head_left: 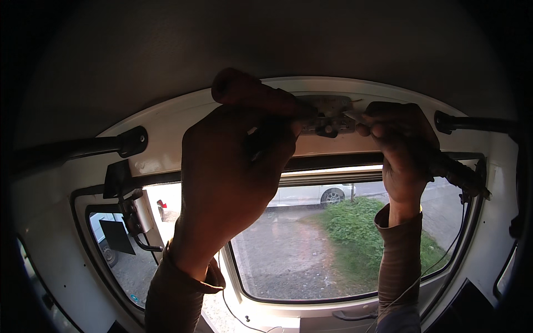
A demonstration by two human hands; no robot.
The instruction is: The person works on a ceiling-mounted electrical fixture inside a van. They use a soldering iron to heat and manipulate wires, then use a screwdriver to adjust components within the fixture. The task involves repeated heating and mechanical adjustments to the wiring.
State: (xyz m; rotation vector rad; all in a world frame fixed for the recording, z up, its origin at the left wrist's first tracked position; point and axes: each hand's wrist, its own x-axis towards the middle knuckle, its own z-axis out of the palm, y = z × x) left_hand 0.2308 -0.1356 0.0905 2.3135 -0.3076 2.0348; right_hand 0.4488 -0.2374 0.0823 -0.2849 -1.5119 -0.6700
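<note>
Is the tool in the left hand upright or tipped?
Tipped: the tool slants in the left hand, its thick reddish end at upper left, sloping down rightward toward the fixture.

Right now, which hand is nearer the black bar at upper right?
Right: the right hand is just left of the black bar, not touching; the left hand is much farther left.

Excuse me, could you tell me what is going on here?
A person has both hands raised to a small fixture on the pale panel above a window. The left hand grips a thick-handled tool pointing at it; the right hand holds a dark-handled tool beside it. Whether either tip touches is unclear.
</note>
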